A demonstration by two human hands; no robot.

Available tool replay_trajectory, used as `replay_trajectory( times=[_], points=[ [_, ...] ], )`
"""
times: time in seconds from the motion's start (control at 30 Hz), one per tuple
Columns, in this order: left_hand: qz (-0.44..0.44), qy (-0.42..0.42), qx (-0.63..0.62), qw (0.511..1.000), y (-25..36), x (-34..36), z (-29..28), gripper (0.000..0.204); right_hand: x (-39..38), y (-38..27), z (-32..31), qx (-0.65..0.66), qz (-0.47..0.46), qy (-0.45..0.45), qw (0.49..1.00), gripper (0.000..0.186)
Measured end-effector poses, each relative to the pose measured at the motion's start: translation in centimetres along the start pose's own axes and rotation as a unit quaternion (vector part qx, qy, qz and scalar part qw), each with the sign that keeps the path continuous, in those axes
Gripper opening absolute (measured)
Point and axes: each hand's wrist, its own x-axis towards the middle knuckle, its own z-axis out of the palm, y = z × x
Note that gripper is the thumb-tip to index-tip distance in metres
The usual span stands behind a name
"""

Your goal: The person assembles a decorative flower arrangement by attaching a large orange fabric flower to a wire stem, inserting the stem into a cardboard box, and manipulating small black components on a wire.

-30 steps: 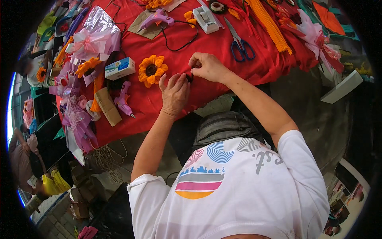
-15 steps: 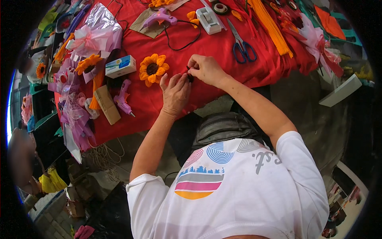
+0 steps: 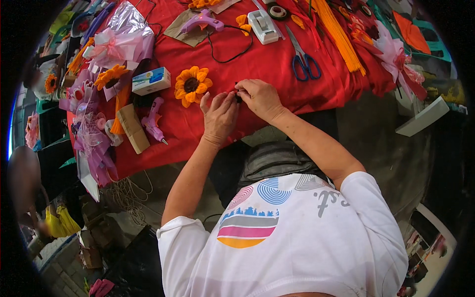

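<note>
Near the front edge of the red cloth-covered table, my left hand [image 3: 220,118] and my right hand [image 3: 262,100] meet at the fingertips. Both pinch a small dark piece [image 3: 239,98], mostly hidden by the fingers, so its kind is not clear. Just beyond my left hand lies an orange fuzzy sunflower [image 3: 192,85] with a dark brown centre, touched by neither hand.
A purple glue gun [image 3: 154,121] lies left beside a cardboard piece [image 3: 133,128] and a small box [image 3: 151,81]. Another glue gun [image 3: 202,22], a white tape dispenser [image 3: 263,26], blue-handled scissors [image 3: 304,62] and orange pipe cleaners [image 3: 341,42] lie farther back. Wrapped bouquets [image 3: 89,119] crowd the left.
My right hand has come slightly nearer to me and to the right, its fingers still at the dark piece. My left hand keeps nearly the same place.
</note>
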Motion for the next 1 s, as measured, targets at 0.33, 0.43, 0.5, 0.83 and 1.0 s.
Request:
replay_trajectory(
  times=[0.33,0.43,0.5,0.83,1.0],
  points=[
    [-0.019,0.001,-0.002,1.000,0.1,-0.3,-0.2,0.017,-0.8,-0.4,-0.3,-0.146,-0.172,0.004,0.974,0.016],
    [-0.026,-0.006,-0.001,1.000,0.1,-0.5,-0.3,0.016,-1.0,-0.5,-0.2,-0.145,-0.192,0.008,0.971,0.020],
    [-0.032,-0.003,-0.015,0.999,0.2,-0.4,-0.3,0.016,-0.9,-0.3,-0.2,-0.139,-0.196,0.006,0.971,0.024],
    [-0.041,0.024,-0.016,0.999,0.4,-0.2,-0.3,0.018,-1.1,0.4,-2.5,-0.098,-0.141,0.000,0.985,0.018],
    [-0.032,0.027,-0.011,0.999,0.3,-0.1,-0.1,0.017,0.5,0.7,-3.1,-0.111,-0.092,-0.072,0.987,0.015]
  ],
)
